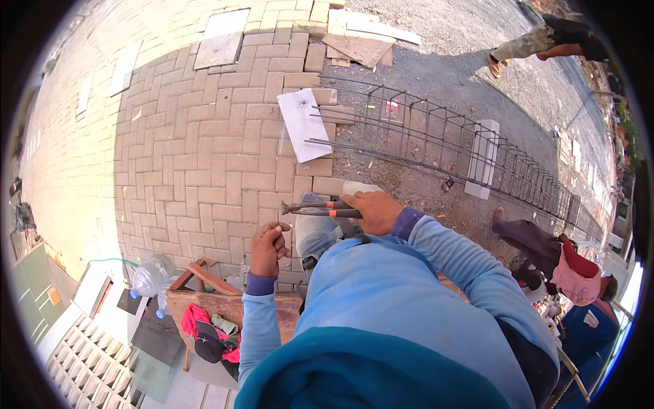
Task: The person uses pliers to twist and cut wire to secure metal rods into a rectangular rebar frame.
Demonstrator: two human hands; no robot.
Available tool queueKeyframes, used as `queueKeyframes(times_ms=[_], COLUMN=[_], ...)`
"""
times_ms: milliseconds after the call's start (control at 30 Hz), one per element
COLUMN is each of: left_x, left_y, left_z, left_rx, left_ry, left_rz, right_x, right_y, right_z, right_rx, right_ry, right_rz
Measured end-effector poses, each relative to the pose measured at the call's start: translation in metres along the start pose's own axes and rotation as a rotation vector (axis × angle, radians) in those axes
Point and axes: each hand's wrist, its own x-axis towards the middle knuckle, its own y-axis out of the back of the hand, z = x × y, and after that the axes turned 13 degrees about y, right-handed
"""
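My right hand (376,210) is closed around the orange-and-black handles of a pair of pincers (340,213). Their metal jaws point left, above my left hand (268,249). The fingers of that hand are pinched together just below the jaws. A thin, brownish bent piece like wire (278,214) rises from the fingertips toward the jaw end; whether the jaws grip it cannot be made out. Both hands are in front of my body, over the block paving (211,146).
A long rebar cage (381,158) lies to the right, one end near a pale slab (303,126) and propped on a white block (483,157). One person (531,44) is at the far right, another (572,273) nearer. Left stand a wooden bench (252,308) and clear plastic jugs (151,274).
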Motion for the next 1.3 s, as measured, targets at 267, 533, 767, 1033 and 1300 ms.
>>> queueKeyframes(times_ms=[267, 533, 767, 1033, 1300], left_x=[-0.010, 0.064, 0.108, 0.217, 0.298], left_y=[0.041, 0.094, 0.116, 0.047, -0.016], left_z=[0.119, 0.242, 0.417, 0.611, 0.763], left_rx=[0.337, 0.404, 0.501, 0.655, 1.160], left_ry=[-0.137, -0.399, -0.441, -0.509, -0.445], left_rz=[0.159, 0.360, 0.203, -0.130, -0.486], right_x=[0.100, 0.248, 0.359, 0.436, 0.520], right_y=[0.023, 0.086, 0.195, 0.278, 0.296], right_z=[-0.020, -0.014, -0.012, 0.011, -0.004], right_rx=[-0.080, 0.027, -0.209, -0.039, 0.097], right_ry=[0.066, 0.100, 0.105, -0.147, -0.469], right_rz=[0.197, 0.207, 0.403, 0.795, 1.171])
